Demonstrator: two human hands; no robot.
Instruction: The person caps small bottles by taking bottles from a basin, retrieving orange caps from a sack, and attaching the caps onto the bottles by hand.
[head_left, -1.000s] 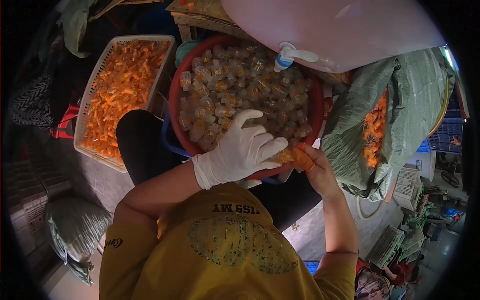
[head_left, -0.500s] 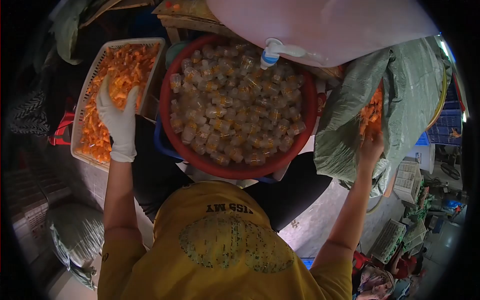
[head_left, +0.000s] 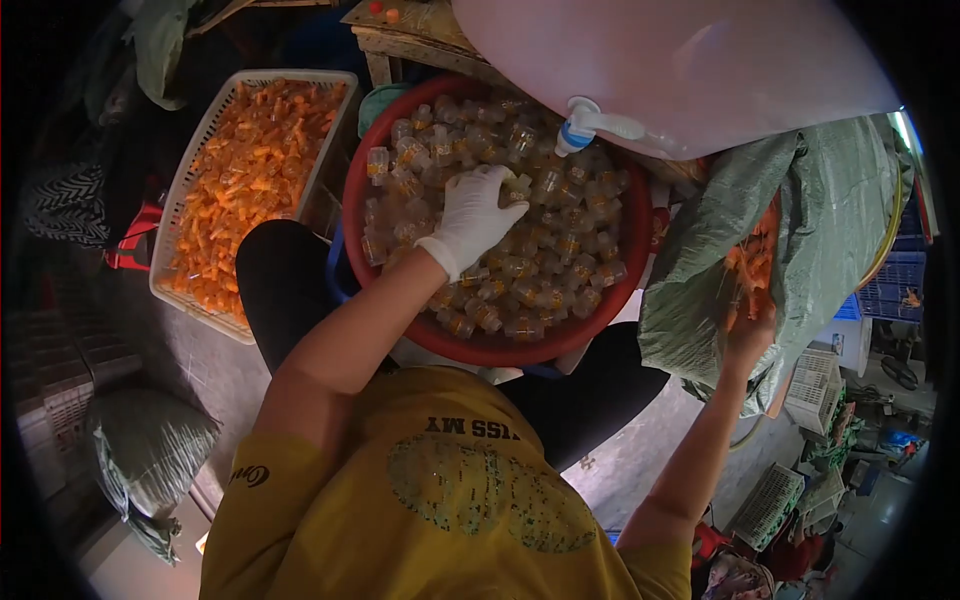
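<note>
My left hand (head_left: 478, 215), in a white glove, reaches into a red basin (head_left: 357, 215) full of small clear bottles (head_left: 520, 265) with yellow-orange print. Its thumb and fingers curl around one small clear bottle (head_left: 517, 188) near the middle of the heap. On the right, my bare right hand (head_left: 752, 328) is at the mouth of a green woven sack (head_left: 840, 210). Orange pieces (head_left: 755, 250) that look like caps show inside the sack. The right fingers are closed around an orange piece (head_left: 733, 316), partly hidden by the hand.
A white slotted basket (head_left: 160, 245) at the left holds a heap of clear and orange capped bottles (head_left: 245, 190). Above the basin hangs a large translucent container (head_left: 690, 60) with a blue-and-white tap (head_left: 577, 130). A wooden bench (head_left: 415, 40) stands behind; another sack (head_left: 150, 450) lies lower left.
My left hand has moved right, from above the slotted basket into the basin, and its fingers have closed on a bottle. The right hand stays at the sack. The view has shifted slightly.
</note>
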